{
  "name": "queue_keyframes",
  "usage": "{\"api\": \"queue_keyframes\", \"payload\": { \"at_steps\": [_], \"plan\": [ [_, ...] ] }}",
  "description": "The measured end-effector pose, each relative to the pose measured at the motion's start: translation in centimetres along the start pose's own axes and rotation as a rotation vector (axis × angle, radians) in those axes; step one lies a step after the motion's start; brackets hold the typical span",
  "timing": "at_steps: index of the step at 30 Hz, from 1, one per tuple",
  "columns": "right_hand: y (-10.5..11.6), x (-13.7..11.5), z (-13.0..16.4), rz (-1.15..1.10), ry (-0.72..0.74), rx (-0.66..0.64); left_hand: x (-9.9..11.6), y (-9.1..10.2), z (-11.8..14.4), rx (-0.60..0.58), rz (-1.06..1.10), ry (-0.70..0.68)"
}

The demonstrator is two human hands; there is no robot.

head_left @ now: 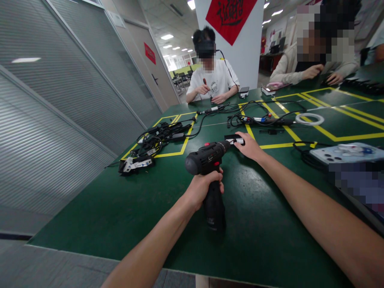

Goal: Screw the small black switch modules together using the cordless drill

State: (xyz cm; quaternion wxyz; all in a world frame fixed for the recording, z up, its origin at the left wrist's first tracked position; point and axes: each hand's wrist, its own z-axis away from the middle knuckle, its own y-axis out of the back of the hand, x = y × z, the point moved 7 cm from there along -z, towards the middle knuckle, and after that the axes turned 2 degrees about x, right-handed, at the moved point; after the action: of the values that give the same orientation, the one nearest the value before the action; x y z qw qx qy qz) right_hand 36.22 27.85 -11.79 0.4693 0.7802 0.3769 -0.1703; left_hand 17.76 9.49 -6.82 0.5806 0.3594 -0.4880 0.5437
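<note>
My left hand (pixel 207 186) is wrapped round the grip of a black cordless drill (pixel 207 158), which has red accents and a battery base low in the picture. The drill's chuck points right and away, toward a small black-and-white part (pixel 234 139) on the table. My right hand (pixel 246 146) has its fingers closed on the right end of that part. The bit meets or nearly meets the part; whether they touch I cannot tell. The exact kind of the part is too small to make out.
Tangled black cables (pixel 163 136) and a black-and-white piece (pixel 136 165) lie left on the green table (pixel 144 224). Further off are a cable with a white ring (pixel 309 119) and a pen-like tool (pixel 258 120). A phone (pixel 345 154) lies right. Two people sit opposite, one holding a screwdriver (pixel 205 83).
</note>
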Motion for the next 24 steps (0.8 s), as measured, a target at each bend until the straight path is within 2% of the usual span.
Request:
{"api": "queue_keyframes", "payload": {
  "at_steps": [24],
  "plan": [
    [0.05,-0.12,0.11,-0.011,0.011,0.011,-0.06,0.06,-0.03,0.009,-0.001,0.002]
  ]
}}
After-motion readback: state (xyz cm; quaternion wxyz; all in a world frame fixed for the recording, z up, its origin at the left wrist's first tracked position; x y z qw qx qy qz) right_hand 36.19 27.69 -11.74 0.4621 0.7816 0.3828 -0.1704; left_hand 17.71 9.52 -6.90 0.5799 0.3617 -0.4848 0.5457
